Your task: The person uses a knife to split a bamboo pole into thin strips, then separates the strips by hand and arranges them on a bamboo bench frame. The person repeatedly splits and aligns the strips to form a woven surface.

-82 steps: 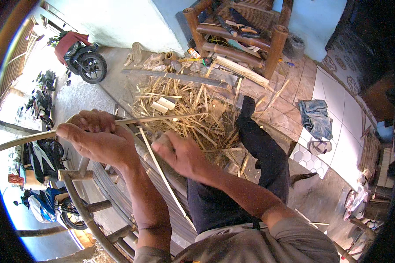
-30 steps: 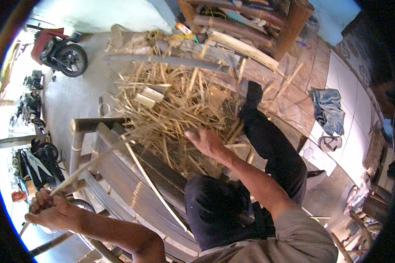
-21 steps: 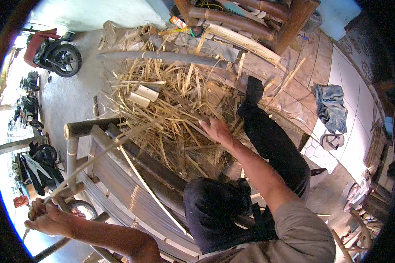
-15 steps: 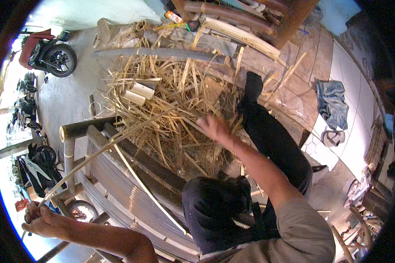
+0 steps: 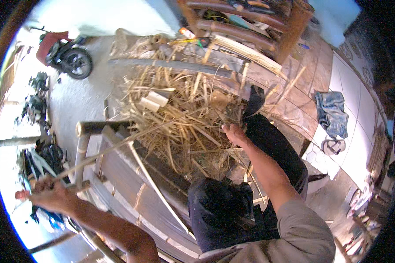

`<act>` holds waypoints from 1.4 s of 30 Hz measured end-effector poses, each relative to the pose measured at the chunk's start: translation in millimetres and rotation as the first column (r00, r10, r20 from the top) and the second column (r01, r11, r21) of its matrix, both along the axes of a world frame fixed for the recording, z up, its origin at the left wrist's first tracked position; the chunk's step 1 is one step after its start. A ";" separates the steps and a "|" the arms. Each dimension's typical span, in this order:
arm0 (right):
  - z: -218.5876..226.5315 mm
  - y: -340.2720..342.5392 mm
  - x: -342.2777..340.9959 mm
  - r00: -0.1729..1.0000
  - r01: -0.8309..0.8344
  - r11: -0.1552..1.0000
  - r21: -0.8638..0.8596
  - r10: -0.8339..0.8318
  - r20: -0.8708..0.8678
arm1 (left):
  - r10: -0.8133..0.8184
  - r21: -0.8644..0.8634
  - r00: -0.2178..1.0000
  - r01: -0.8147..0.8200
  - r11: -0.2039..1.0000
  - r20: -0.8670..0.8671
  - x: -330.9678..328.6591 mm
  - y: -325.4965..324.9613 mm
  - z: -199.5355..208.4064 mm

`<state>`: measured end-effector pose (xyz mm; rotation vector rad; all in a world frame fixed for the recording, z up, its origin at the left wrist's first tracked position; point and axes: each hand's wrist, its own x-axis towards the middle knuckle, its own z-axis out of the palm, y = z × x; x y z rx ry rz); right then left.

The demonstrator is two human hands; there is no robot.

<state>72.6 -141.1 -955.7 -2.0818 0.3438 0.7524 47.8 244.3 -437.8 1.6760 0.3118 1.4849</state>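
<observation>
Pale wall (image 5: 109,16), grey floor (image 5: 72,103), white tiles (image 5: 359,118), bright daylight at left

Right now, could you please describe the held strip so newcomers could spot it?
Find the bamboo bench, lower left. A long strip slants across its end, from the left hand toward the shavings pile. Unlike the paler strip nearby, it's held.

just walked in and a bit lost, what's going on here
A person's left hand grips a long bamboo strip, which slants across the slatted bench and out over a heap of shavings. The right hand is by the heap's right side, near a black trouser leg; whether it holds anything is unclear. A paler strip lies along the bench.
</observation>
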 end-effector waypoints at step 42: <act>325.7 93.7 -126.0 0.682 -0.236 0.936 0.262 -0.033 0.731 | -0.040 -0.087 0.994 0.050 0.995 0.104 -21.4 -181.2 20.1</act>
